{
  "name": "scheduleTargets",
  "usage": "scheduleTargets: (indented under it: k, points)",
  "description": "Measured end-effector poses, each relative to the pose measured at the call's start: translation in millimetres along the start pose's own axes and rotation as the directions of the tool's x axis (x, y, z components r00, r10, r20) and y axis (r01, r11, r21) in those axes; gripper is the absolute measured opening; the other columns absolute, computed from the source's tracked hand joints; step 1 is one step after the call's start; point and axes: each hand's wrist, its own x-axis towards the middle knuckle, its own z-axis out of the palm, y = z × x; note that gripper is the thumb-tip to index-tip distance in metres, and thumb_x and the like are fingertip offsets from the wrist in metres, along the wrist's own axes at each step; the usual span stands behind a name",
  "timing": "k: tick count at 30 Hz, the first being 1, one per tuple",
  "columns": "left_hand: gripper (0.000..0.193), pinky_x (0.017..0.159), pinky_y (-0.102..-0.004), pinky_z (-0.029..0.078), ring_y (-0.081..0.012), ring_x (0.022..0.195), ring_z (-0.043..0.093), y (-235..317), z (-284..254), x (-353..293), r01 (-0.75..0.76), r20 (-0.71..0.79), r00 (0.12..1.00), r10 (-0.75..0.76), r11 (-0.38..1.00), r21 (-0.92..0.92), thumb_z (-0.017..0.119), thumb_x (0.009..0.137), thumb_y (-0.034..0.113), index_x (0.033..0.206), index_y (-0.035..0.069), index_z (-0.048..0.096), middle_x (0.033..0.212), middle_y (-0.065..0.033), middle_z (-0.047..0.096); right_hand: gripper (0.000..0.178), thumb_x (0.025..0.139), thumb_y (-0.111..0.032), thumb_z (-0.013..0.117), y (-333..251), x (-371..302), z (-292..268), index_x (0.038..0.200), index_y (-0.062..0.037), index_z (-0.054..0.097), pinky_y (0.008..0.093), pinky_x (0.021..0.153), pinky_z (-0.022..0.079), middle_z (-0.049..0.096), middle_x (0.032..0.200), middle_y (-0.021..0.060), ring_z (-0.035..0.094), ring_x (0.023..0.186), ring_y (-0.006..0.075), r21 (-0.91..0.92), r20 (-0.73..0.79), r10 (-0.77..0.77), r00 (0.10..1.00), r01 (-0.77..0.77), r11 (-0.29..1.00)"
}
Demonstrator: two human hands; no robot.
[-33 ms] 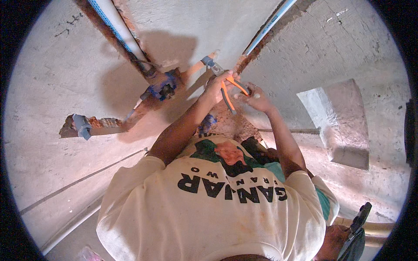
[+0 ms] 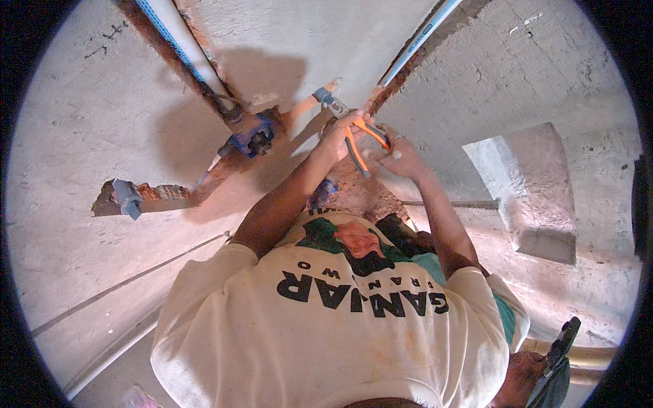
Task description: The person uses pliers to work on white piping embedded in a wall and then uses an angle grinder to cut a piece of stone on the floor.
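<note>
Orange-handled pliers [image 2: 358,144] point up-left at a plastered wall, their grey jaws [image 2: 333,103] on the end of a pale pipe stub [image 2: 309,103] in a cut channel. My left hand [image 2: 342,136] is wrapped round the handles close to the jaws. My right hand [image 2: 403,158] sits just right of it, fingers curled onto the end of the upper orange handle. Both forearms reach up from my cream printed shirt [image 2: 326,333].
A blue valve fitting [image 2: 253,136] sits in the wall channel left of the pliers, below a white blue-striped pipe [image 2: 178,42]. A second striped pipe [image 2: 422,37] runs up right. A grey-capped stub [image 2: 128,197] lies far left. A concrete ledge [image 2: 530,194] juts right. Another person's hand [image 2: 527,377] with a dark object is at bottom right.
My right hand has shifted slightly up and left, closing onto the pliers' handle end. The left hand and pliers stay almost still.
</note>
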Motion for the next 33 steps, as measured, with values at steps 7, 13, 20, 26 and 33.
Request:
scheduleTargets:
  k: [7, 13, 20, 26, 33]
  points:
    - [0.036, 0.1, -0.0383, 0.04, -0.0224, 0.114, 0.055, -2, 10, -2, 0.009, 0.009, 1.0, -0.009, 1.0, 0.005, 0.067, 0.085, 0.029, 0.108, 0.003, 0.058, 0.112, -0.0108, 0.061, 0.077, 0.084, -0.041, 0.064, -4, -5, 23, 0.142, -0.005, 0.029, 0.048, 0.093, 0.045, 0.045, 0.131, 0.0289, 0.053, 0.114, 0.0414, -0.261, -0.316, -0.027, 0.949, -0.06, 0.963]
    - [0.036, 0.102, -0.0395, 0.038, -0.0221, 0.117, 0.052, -7, 2, 9, -0.072, 0.084, 0.994, 0.074, 0.997, -0.031, 0.067, 0.084, 0.027, 0.109, 0.002, 0.058, 0.116, -0.0114, 0.06, 0.062, 0.083, -0.028, 0.06, 12, 2, 30, 0.139, -0.0125, 0.037, 0.0509, 0.086, 0.047, 0.05, 0.114, 0.0264, 0.054, 0.103, 0.0448, -0.397, -0.48, -0.154, 0.864, -0.057, 0.916]
    - [0.028, 0.092, -0.0357, 0.042, -0.0194, 0.104, 0.056, 0, 8, 12, -0.092, 0.093, 0.991, 0.1, 0.991, -0.095, 0.068, 0.082, 0.025, 0.1, 0.004, 0.061, 0.104, -0.0083, 0.063, 0.069, 0.08, -0.035, 0.066, -18, -7, 22, 0.138, -0.0098, 0.039, 0.0471, 0.08, 0.048, 0.051, 0.108, 0.023, 0.055, 0.095, 0.0392, -0.524, -0.434, -0.205, 0.877, -0.06, 0.849]
    - [0.024, 0.082, -0.0293, 0.043, -0.0174, 0.092, 0.058, -5, 7, 21, -0.092, 0.103, 0.988, 0.111, 0.98, -0.176, 0.07, 0.08, 0.024, 0.091, 0.005, 0.061, 0.093, -0.0065, 0.063, 0.072, 0.08, -0.031, 0.063, -28, -14, 30, 0.14, -0.0035, 0.035, 0.0425, 0.079, 0.044, 0.052, 0.108, 0.0161, 0.051, 0.096, 0.0311, -0.83, -0.399, -0.421, 0.814, -0.126, 0.543]
    - [0.018, 0.081, -0.0309, 0.043, -0.0172, 0.089, 0.058, -5, 10, 19, -0.141, 0.073, 0.986, 0.153, 0.978, -0.154, 0.067, 0.081, 0.019, 0.09, 0.005, 0.061, 0.092, -0.0064, 0.063, 0.062, 0.083, -0.015, 0.051, -12, -3, 38, 0.142, -0.0037, 0.033, 0.0427, 0.077, 0.042, 0.051, 0.109, 0.0174, 0.051, 0.092, 0.031, -0.828, -0.436, -0.418, 0.797, -0.174, 0.533]
